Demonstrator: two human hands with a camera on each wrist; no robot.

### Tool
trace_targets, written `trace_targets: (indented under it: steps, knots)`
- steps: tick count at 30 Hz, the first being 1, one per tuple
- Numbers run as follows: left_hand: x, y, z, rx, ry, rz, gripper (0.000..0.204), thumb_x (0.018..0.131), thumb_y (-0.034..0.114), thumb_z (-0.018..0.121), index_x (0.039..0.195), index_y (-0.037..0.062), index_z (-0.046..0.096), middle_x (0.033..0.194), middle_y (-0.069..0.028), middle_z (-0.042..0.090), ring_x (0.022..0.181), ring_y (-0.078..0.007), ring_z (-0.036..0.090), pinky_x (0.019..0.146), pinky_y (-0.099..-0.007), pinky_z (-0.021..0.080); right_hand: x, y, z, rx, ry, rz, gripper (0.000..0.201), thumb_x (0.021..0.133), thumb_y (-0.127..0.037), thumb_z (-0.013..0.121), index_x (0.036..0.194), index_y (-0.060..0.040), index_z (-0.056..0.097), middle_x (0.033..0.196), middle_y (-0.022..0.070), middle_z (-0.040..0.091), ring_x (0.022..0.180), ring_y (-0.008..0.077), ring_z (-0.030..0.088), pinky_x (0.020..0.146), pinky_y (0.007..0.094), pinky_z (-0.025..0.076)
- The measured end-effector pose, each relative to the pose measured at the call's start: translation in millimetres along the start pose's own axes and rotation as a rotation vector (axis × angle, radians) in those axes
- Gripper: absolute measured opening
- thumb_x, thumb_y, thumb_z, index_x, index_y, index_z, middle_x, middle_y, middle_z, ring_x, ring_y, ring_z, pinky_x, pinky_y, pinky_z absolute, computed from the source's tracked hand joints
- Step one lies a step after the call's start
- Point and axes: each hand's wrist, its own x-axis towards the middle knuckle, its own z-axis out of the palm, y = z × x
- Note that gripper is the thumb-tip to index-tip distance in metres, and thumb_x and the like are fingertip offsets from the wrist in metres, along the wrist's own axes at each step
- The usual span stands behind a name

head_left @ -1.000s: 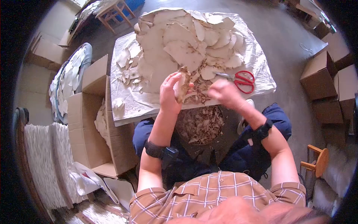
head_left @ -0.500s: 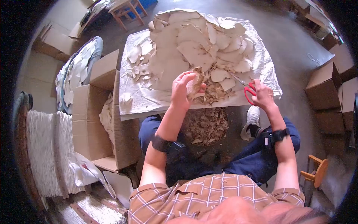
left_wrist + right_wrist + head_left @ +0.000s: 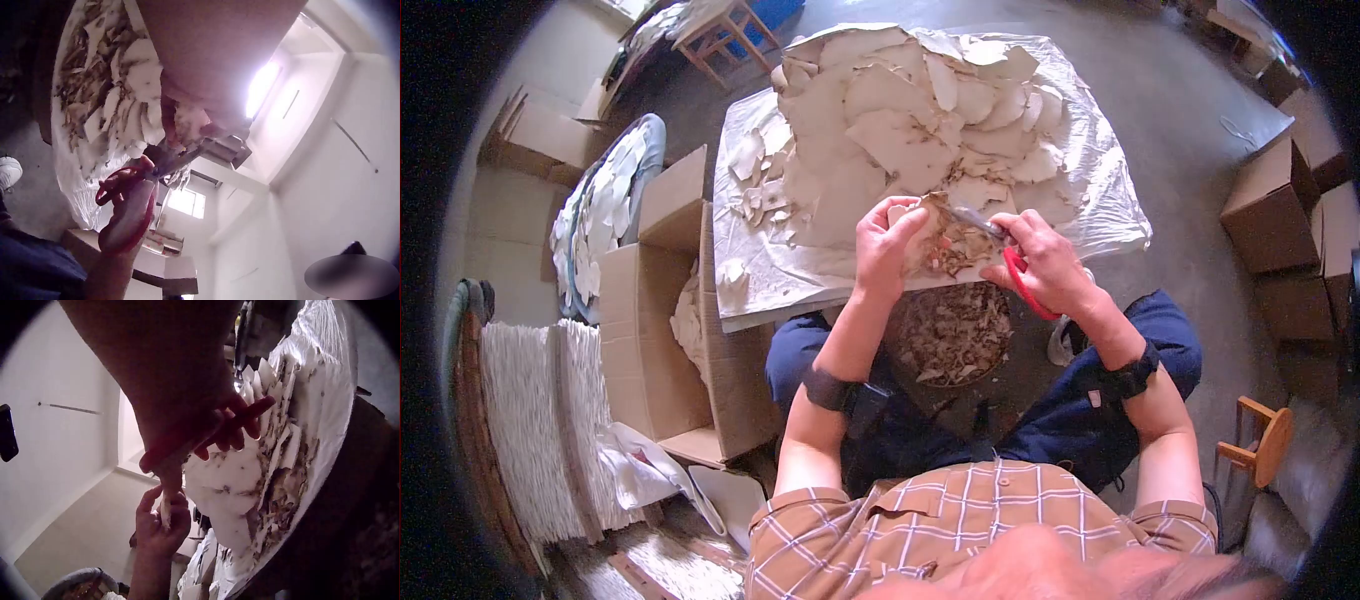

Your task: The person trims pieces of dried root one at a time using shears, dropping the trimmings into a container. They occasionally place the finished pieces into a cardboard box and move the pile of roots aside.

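Observation:
My left hand (image 3: 882,248) pinches a pale, flat slice with a rough brown edge (image 3: 918,228) over the front of the table. My right hand (image 3: 1048,264) grips red-handled scissors (image 3: 1024,288), their blades pointing left to the slice's upper end. In the left wrist view, fingers go through the red handle loops (image 3: 128,226), and the metal blades reach the slice (image 3: 190,124). From the right wrist, the left hand (image 3: 159,529) shows beyond the scissors, thumb and fingers on the slice. Brown-edged scraps (image 3: 960,250) lie on the table below both hands.
A large heap of pale slices (image 3: 880,120) covers much of the white-sheeted table (image 3: 1100,190). Below its front edge stands a round container of trimmings (image 3: 955,335). An open cardboard box (image 3: 625,330) is at the left, a small wooden stool (image 3: 1272,447) at the right.
The right hand, empty at first, has picked up the scissors from the table's right side and brought them left to the slice. The left hand still holds the slice.

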Motion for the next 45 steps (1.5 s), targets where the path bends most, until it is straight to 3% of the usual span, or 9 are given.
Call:
trace_targets:
  steps: [1, 6, 19, 25, 28, 31, 34, 42, 45]
  knots:
    - [1, -2, 0, 0.001, -0.002, -0.002, 0.012, 0.078, 0.005, 0.058, 0.088, 0.0015, 0.054, 0.077, -0.0051, 0.058, 0.063, -0.014, 0.059, 0.048, -0.0285, 0.05, 0, -1, 1, -0.101, -0.031, -0.011, 0.052, 0.07, -0.036, 0.068, 0.108, -0.0058, 0.049, 0.089, 0.0162, 0.051, 0.079, 0.0336, 0.055, 0.067, 0.04, 0.046]
    - [6, -12, -7, 0.13, -0.035, 0.034, 0.013, 0.076, 0.003, 0.06, 0.089, 0.0012, 0.057, 0.077, -0.002, 0.058, 0.068, -0.0069, 0.054, 0.059, -0.0206, 0.045, -1, -3, 1, -0.1, 0.01, -0.03, 0.047, 0.07, -0.033, 0.069, 0.105, -0.0065, 0.049, 0.086, 0.0147, 0.048, 0.076, 0.0343, 0.053, 0.064, 0.0395, 0.044]
    - [5, -19, -8, 0.104, -0.065, 0.031, 0.01, 0.074, 0.003, 0.06, 0.084, 0.0014, 0.057, 0.076, -0.0012, 0.059, 0.066, -0.0048, 0.052, 0.058, -0.0182, 0.041, -3, 2, 9, -0.09, 0.027, -0.108, 0.037, 0.074, -0.028, 0.066, 0.096, -0.0015, 0.053, 0.079, 0.0165, 0.055, 0.068, 0.0346, 0.056, 0.058, 0.0388, 0.044]
    - [5, -17, -13, 0.239, -0.011, -0.025, 0.01, 0.075, 0.006, 0.061, 0.084, 0.0023, 0.058, 0.076, 0.0007, 0.058, 0.065, -0.0041, 0.051, 0.057, -0.0181, 0.041, -4, 10, 19, -0.141, -0.011, -0.101, 0.028, 0.075, -0.023, 0.063, 0.092, -0.0026, 0.052, 0.078, 0.017, 0.056, 0.069, 0.0359, 0.057, 0.059, 0.0401, 0.046]
    - [4, -10, -10, 0.135, 0.013, -0.012, 0.013, 0.078, 0.009, 0.061, 0.089, 0.0027, 0.057, 0.075, 0.0, 0.059, 0.067, -0.0053, 0.054, 0.056, -0.0187, 0.042, -2, 1, 19, -0.092, 0.039, -0.029, 0.032, 0.076, -0.026, 0.063, 0.093, -0.0013, 0.053, 0.078, 0.0171, 0.056, 0.069, 0.0361, 0.056, 0.058, 0.0384, 0.045]
    - [7, -6, -11, -0.098, 0.161, 0.063, 0.015, 0.081, 0.011, 0.06, 0.092, 0.0045, 0.054, 0.078, -0.0026, 0.059, 0.071, -0.0093, 0.058, 0.059, -0.0218, 0.047, 1, 2, 21, -0.054, 0.114, 0.024, 0.032, 0.077, -0.026, 0.062, 0.096, -0.0031, 0.051, 0.082, 0.0169, 0.056, 0.071, 0.0356, 0.057, 0.06, 0.0397, 0.046]
    - [15, -4, -18, -0.306, 0.178, 0.083, 0.014, 0.083, 0.011, 0.057, 0.094, 0.0077, 0.048, 0.09, -0.0072, 0.059, 0.075, -0.0178, 0.061, 0.062, -0.0337, 0.054, 7, -2, 24, -0.046, 0.125, -0.01, 0.034, 0.076, -0.028, 0.062, 0.099, -0.0049, 0.05, 0.086, 0.0166, 0.056, 0.073, 0.0348, 0.057, 0.062, 0.0409, 0.047]
    - [16, 1, -17, -0.267, 0.196, 0.07, 0.02, 0.085, 0.014, 0.055, 0.099, 0.0083, 0.041, 0.094, -0.0075, 0.057, 0.076, -0.0189, 0.061, 0.061, -0.0337, 0.055, 11, -12, 31, -0.071, 0.11, -0.02, 0.043, 0.076, -0.035, 0.061, 0.104, -0.0041, 0.048, 0.087, 0.017, 0.056, 0.075, 0.0354, 0.057, 0.063, 0.0409, 0.047]
    - [17, 2, -17, -0.276, 0.221, 0.147, 0.019, 0.086, 0.014, 0.054, 0.099, 0.0074, 0.041, 0.094, -0.0078, 0.056, 0.077, -0.0181, 0.061, 0.063, -0.0334, 0.055, 11, -12, 31, -0.079, 0.12, -0.019, 0.044, 0.076, -0.036, 0.061, 0.104, -0.0039, 0.048, 0.087, 0.0173, 0.055, 0.075, 0.0354, 0.057, 0.063, 0.0408, 0.047]
